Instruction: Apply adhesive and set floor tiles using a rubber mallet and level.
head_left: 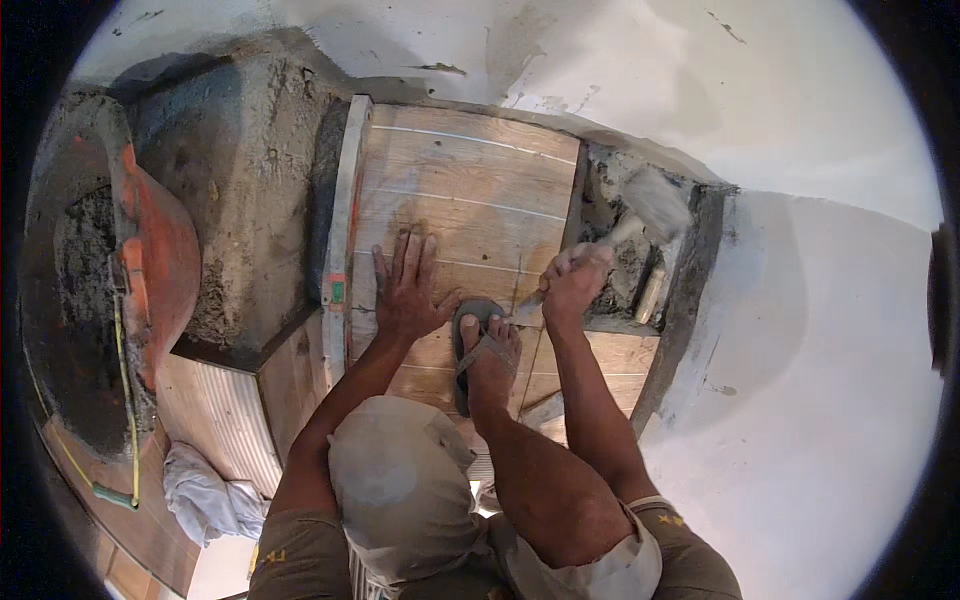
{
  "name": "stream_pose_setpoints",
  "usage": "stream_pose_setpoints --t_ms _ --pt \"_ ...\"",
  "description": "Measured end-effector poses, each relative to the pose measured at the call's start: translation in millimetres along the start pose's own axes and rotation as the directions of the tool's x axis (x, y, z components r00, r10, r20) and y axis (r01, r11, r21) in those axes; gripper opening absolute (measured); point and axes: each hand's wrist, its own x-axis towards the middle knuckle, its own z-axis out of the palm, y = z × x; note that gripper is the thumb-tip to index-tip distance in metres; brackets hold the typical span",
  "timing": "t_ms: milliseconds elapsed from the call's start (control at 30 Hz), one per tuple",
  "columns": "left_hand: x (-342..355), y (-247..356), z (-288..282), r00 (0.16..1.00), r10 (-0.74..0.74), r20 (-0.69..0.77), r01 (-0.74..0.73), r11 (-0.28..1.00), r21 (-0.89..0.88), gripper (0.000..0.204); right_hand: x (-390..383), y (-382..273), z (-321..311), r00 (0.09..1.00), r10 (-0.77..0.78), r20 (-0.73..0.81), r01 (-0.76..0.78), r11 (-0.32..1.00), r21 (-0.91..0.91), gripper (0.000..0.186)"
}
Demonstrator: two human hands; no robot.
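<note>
My left hand (405,290) lies flat with its fingers spread on the wood-look floor tiles (465,185). My right hand (577,278) is closed round the handle of a mallet (655,205), its pale head blurred by motion. That head hangs over a rough, mortar-filled gap (605,200) to the right of the tiles. A wooden handle (652,290) lies in the gap; what it belongs to is unclear. Along the tiles' left edge runs a spirit level (345,230). My sandalled foot (487,360) rests on the tiles between my hands.
An orange basin (165,265) with mortar in it stands at the left beside a rough cement step (250,170). A crumpled cloth (210,495) lies at lower left. White plastered walls (810,330) bound the far side and right. Near my right forearm is a grey metal blade (543,410).
</note>
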Motion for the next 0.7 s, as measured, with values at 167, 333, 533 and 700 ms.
stream_pose_setpoints --t_ms 167,333,533,700 --pt "-9.7 -6.2 0.4 0.998 -0.042 0.038 0.041 0.999 0.018 0.099 16.7 -9.2 6.5 0.937 0.259 0.235 -0.070 0.797 -0.600 0.056" --pt "-0.2 4.6 0.1 1.000 -0.013 -0.003 0.013 0.999 -0.050 0.097 6.4 0.6 8.0 0.998 -0.057 0.003 0.057 0.992 -0.111 0.057" --pt "-7.7 -10.4 1.6 0.999 -0.048 -0.012 0.047 0.995 -0.087 0.095 7.2 -21.1 13.5 0.971 0.231 0.064 -0.180 0.881 -0.437 0.054" --pt "-2.4 -0.3 9.4 0.997 0.011 -0.070 -0.019 0.993 -0.117 0.096 24.7 9.4 -13.8 0.998 -0.029 0.062 0.057 0.860 -0.507 0.054"
